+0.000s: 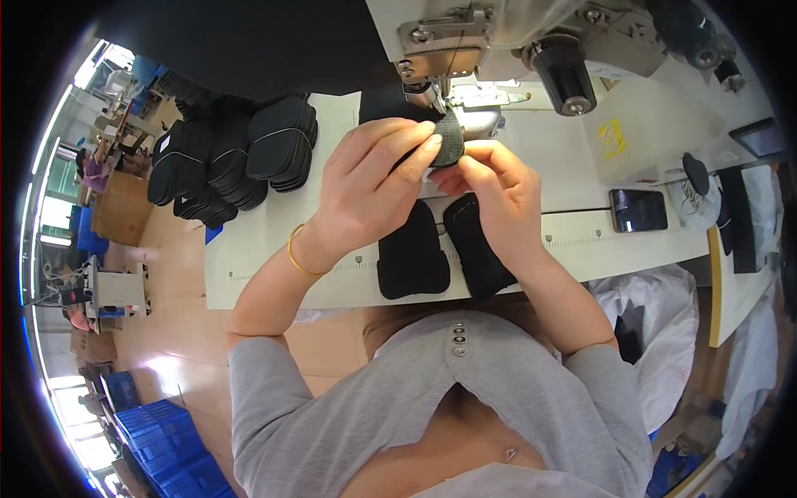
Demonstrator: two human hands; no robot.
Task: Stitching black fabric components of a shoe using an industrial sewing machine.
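Note:
Just in front of the sewing machine's needle area (pixel 432 95), both my hands grip a small dark grey-black fabric pad (pixel 449 139). My left hand (pixel 369 178) pinches its left side, fingers pressed together on it. On the other side, my right hand (pixel 502 187) holds the pad's lower right edge between thumb and fingers. Two flat black fabric pieces lie on the table below my hands: a left one (pixel 413 257) and a right one (pixel 477 249), the latter partly covered by my right hand. The pad's underside is hidden.
Tied stacks of black pads (pixel 282 145) stand at the table's left. A phone (pixel 638 210) lies to the right, near a clear plastic cup (pixel 696 203). A black thread cone (pixel 563 75) hangs above. Blue crates (pixel 170 444) sit on the floor, and a white plastic bag (pixel 664 324) is at lower right.

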